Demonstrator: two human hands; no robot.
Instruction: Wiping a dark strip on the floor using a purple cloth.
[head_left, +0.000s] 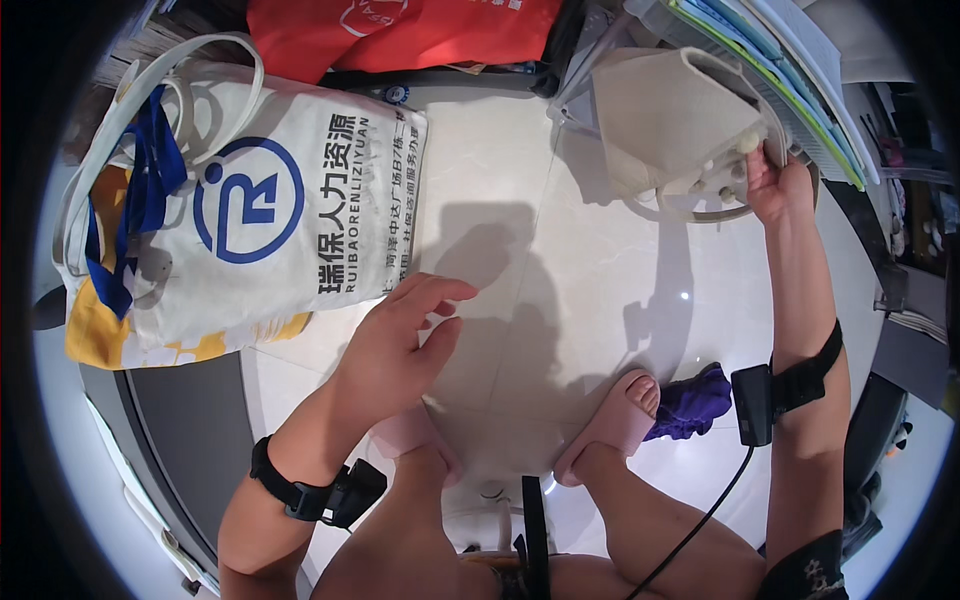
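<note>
At the right, my right hand (780, 184) grips the edge of a beige fabric bag (660, 124) close to its strap. The bag is tilted, and small round pale pieces (726, 193) show beside my fingers; I cannot tell whether they belong to it. My left hand (409, 345) hangs above the floor with nothing in it, thumb and fingers slightly apart and curled. Nearest to it is a large white tote bag (292, 180) with blue and black printing and white handles.
A yellow and white bag (101, 330) lies partly under the tote. Blue ribbon (142, 180) crosses the tote. Folders (780, 82) stand at the upper right, and a red bag (405, 37) is at the back. Purple cloth (691, 401) lies by the right slipper (611, 424). A black cable (697, 517) hangs from my right forearm.
</note>
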